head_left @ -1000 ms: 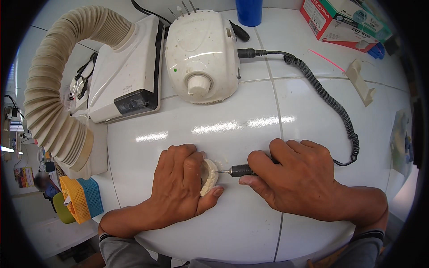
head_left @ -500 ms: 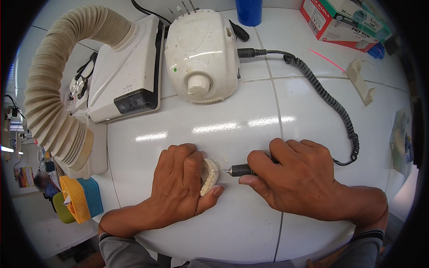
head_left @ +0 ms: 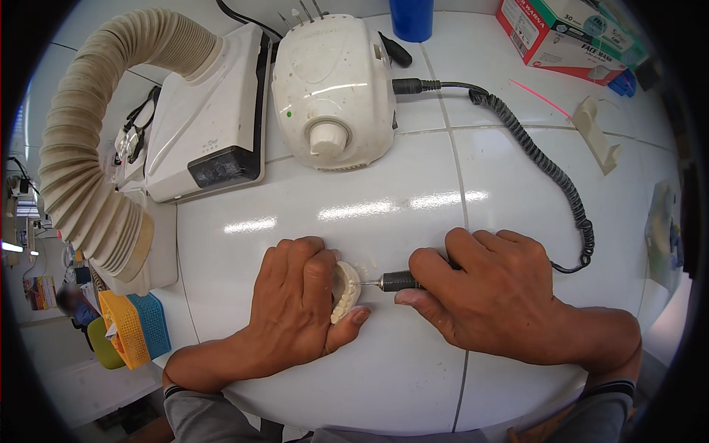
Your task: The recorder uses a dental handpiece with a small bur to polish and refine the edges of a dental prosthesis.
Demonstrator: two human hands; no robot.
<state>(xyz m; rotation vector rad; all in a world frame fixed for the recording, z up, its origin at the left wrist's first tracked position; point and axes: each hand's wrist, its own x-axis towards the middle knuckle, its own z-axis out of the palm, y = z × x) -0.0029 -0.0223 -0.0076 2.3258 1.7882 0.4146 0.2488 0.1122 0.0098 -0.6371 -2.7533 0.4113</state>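
My left hand is closed around a cream-coloured dental model, an arch with a row of teeth along it. The thumb presses on its near end, and the fingers hide its left side. In my right hand is a black rotary handpiece, gripped between thumb and fingers and pointing left. Its thin metal bur reaches the right outer edge of the model. Pale dust lies on the table just beyond the model.
Behind my hands stands a white drill control box, joined to the handpiece by a black coiled cord. At left are a ribbed hose and its white unit. A blue cup and a mask box are at the back.
A little more pale dust shows beyond the model. Both hands, the model and the handpiece keep almost the same places.
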